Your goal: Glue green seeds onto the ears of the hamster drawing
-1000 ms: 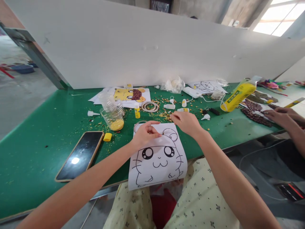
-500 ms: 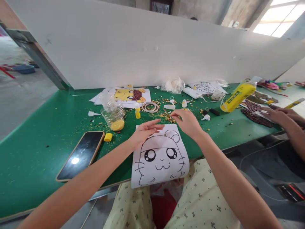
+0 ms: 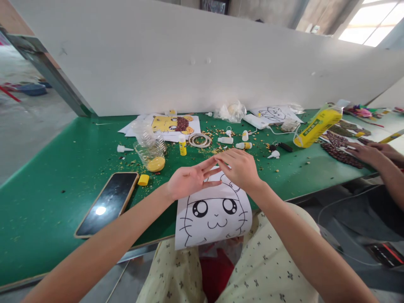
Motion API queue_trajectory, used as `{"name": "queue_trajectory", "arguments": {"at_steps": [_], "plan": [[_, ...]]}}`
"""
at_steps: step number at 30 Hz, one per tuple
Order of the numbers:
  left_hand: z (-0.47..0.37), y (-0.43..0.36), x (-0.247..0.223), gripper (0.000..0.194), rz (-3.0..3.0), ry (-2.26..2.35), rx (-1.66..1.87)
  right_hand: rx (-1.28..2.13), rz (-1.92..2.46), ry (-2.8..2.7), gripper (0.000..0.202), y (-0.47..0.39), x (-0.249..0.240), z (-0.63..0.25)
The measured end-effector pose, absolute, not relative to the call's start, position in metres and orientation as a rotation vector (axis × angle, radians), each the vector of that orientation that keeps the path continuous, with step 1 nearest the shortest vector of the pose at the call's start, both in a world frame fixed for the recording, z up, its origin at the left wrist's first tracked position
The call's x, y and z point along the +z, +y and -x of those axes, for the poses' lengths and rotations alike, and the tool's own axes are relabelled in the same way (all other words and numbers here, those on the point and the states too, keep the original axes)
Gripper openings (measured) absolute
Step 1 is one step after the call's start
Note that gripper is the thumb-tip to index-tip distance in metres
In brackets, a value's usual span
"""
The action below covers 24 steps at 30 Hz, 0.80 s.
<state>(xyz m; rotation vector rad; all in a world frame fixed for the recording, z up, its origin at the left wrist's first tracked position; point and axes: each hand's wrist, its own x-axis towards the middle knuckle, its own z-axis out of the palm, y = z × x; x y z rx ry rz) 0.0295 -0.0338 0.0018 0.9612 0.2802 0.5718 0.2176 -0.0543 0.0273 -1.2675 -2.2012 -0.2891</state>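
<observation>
My left hand [image 3: 191,179] is turned palm up with its fingers stretched apart, above the upper part of the hamster drawing [image 3: 211,212]. My right hand [image 3: 239,167] meets its fingertips from the right, with fingers bent and pressed together. Whether something small lies between those fingers is hidden. The drawing is a black outline on white paper, and its lower end curls over the table's edge. Both hands cover part of its top and ears. Just beyond them, loose grains and seeds [image 3: 217,150] are scattered on the green table [image 3: 85,155].
A phone [image 3: 109,206] and a yellow cap [image 3: 143,180] lie at left, near a plastic bag of yellow grain [image 3: 155,163]. Small glue bottles [image 3: 182,145], a coiled ring [image 3: 200,140] and a seed-covered picture [image 3: 176,124] lie behind. At right are a yellow bottle [image 3: 318,127] and another person's hands [image 3: 366,155].
My left hand has turned its palm up, and my right hand has moved down and left to touch its fingertips. A small glue bottle behind the right hand now shows more fully.
</observation>
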Motion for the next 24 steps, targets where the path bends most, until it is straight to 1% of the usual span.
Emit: {"name": "queue_trajectory", "arguments": {"at_steps": [3,14,19,24], "plan": [[-0.029,-0.035,0.003,0.058,-0.953,0.232,0.557,-0.362,1.271,-2.239,0.026,-0.054,0.026,-0.216],[-0.028,-0.028,-0.003,0.059,-0.918,0.105,0.505,-0.531,1.234,-2.223,0.02,-0.05,0.026,-0.211],[-0.027,-0.025,-0.008,0.061,-0.905,0.091,0.514,-0.5,1.251,-2.172,0.017,-0.05,0.029,-0.214],[-0.027,-0.026,-0.006,0.059,-0.909,0.113,0.53,-0.428,1.146,-2.235,0.017,-0.048,0.029,-0.222]]}}
